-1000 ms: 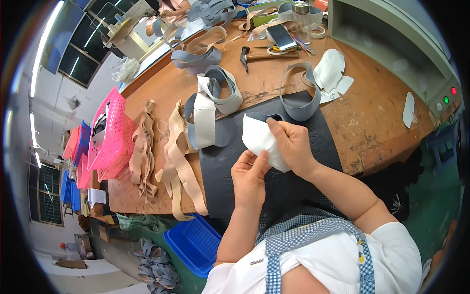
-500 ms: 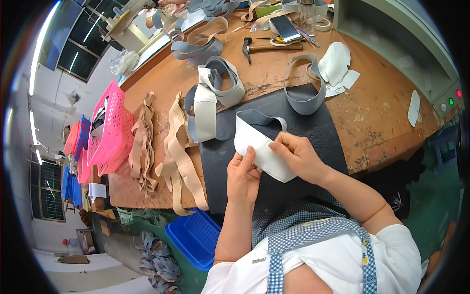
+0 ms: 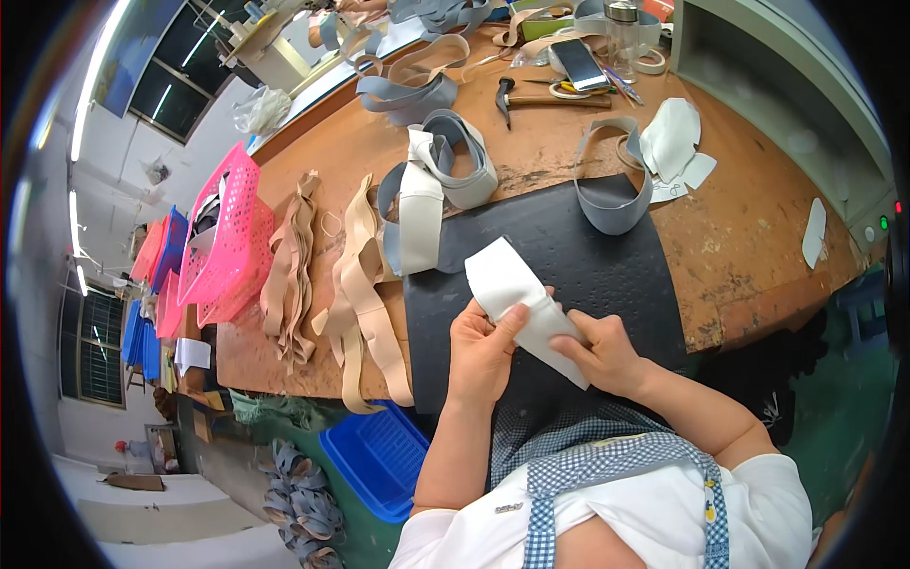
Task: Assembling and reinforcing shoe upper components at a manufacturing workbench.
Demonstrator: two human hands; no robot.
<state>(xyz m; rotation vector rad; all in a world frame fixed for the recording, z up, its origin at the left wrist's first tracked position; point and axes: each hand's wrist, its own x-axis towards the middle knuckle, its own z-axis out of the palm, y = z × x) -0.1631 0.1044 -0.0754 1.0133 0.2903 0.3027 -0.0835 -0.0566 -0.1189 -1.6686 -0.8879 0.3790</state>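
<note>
Both hands hold a white strip of material (image 3: 507, 284) with a seam across it, above the black mat (image 3: 607, 247). My left hand (image 3: 482, 353) is closed on its left edge, thumb pressed on top. My right hand (image 3: 607, 353) grips the lower right part, its thumb lying over the white surface; the fingers beneath are mostly hidden. Beyond my hands, grey-and-white band loops (image 3: 420, 213) sit at the mat's far left edge. A single grey loop (image 3: 614, 204) stands at the mat's far right corner.
Beige strips (image 3: 365, 284) and brownish strips (image 3: 292, 275) lie left on the wooden table (image 3: 749, 228), beside a pink basket (image 3: 227, 237). A hammer (image 3: 550, 100), phone (image 3: 580, 64) and white cut pieces (image 3: 671, 137) lie farther back. Below the table is a blue crate (image 3: 379, 465).
The white strip has come nearer to me and turned, so its grey inner side no longer shows. My right hand has slid down toward its lower end.
</note>
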